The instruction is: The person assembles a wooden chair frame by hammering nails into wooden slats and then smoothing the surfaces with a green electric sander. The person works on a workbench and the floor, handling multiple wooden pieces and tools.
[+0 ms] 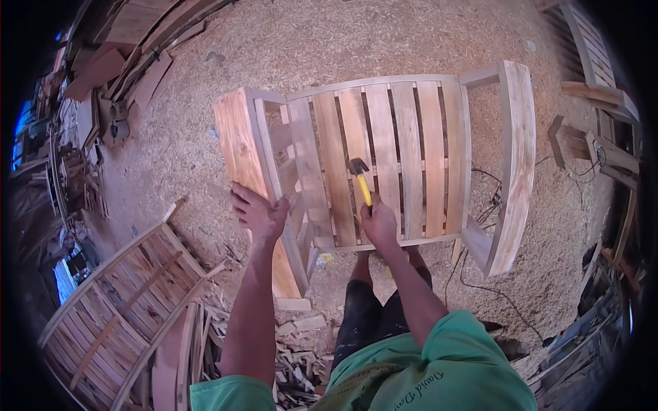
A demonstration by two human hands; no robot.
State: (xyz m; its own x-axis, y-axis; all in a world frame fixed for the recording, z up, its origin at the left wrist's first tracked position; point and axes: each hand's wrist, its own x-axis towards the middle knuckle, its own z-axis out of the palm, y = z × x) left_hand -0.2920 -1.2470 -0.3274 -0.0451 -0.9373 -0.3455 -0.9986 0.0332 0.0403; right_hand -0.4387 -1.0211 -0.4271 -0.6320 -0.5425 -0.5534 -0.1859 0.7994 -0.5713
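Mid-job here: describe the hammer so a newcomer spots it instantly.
Find the large slatted wooden frame at the centre of the picture. Over its slats, in the person's right grip, is the hammer. Its bright yellow handle and dark head set it apart from those pale slats.

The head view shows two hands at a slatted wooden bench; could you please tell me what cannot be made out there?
All in the head view:
Lower end of the yellow hammer handle: hidden by the right hand.
Whether the left hand grips or merely rests on the armrest: its own back covers the palm.
The person's feet: hidden beneath the bench.
Lower end of the lower-left wooden frame: cut off by the dark rim.
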